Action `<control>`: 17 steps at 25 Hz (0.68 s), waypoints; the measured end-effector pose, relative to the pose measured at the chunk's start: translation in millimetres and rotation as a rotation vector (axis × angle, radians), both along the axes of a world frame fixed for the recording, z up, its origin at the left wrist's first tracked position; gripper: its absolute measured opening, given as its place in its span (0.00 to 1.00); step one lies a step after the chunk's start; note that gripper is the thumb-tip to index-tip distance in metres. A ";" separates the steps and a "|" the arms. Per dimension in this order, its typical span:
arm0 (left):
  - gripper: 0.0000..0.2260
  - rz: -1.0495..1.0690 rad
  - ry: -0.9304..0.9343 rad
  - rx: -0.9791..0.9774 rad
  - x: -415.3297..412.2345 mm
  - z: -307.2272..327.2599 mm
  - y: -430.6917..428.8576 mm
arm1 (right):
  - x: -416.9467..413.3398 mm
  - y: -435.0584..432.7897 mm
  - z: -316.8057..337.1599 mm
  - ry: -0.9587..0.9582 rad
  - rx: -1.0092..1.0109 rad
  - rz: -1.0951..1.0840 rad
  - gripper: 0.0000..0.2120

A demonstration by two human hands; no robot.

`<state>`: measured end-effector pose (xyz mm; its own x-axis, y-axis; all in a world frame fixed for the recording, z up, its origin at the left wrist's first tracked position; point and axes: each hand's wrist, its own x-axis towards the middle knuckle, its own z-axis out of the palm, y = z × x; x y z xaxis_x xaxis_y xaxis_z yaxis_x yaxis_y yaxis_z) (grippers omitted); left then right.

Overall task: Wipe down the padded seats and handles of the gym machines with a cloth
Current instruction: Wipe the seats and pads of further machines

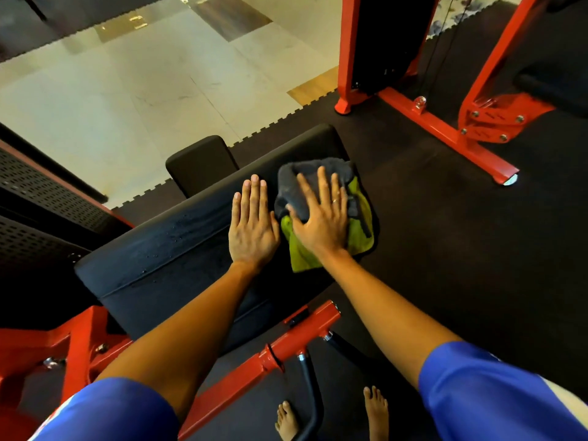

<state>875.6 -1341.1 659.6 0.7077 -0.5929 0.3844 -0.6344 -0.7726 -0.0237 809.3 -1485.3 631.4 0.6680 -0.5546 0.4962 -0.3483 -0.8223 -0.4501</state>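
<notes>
My right grip [321,218] lies flat with straight, spread fingers, clamped on nothing, pressing the grey-and-green cloth [358,230] onto the far right end of the black pad [165,268]. My left grip [253,224] is flat too, fingers straight and close together, palm down on the bare pad just beside the cloth. Water droplets [178,232] speckle the pad to the left of my hands. A smaller black pad [200,163] stands behind it. Below, the machine's red frame tube [302,329] carries a curved black handle [310,386], and my bare feet [286,421] stand on the black rubber floor mat [445,233].
</notes>
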 end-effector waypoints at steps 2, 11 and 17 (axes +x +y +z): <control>0.28 -0.020 0.004 0.002 -0.3 -1.5 1.4 | -31.1 3.1 -16.2 0.027 -0.102 0.151 0.32; 0.29 -0.043 0.014 -0.005 -1.3 1.6 0.0 | 0.8 -26.7 -7.8 -0.023 0.157 -0.322 0.32; 0.29 -0.124 0.022 -0.032 -0.9 6.3 6.7 | -48.3 23.5 -33.7 0.033 -0.050 -0.040 0.30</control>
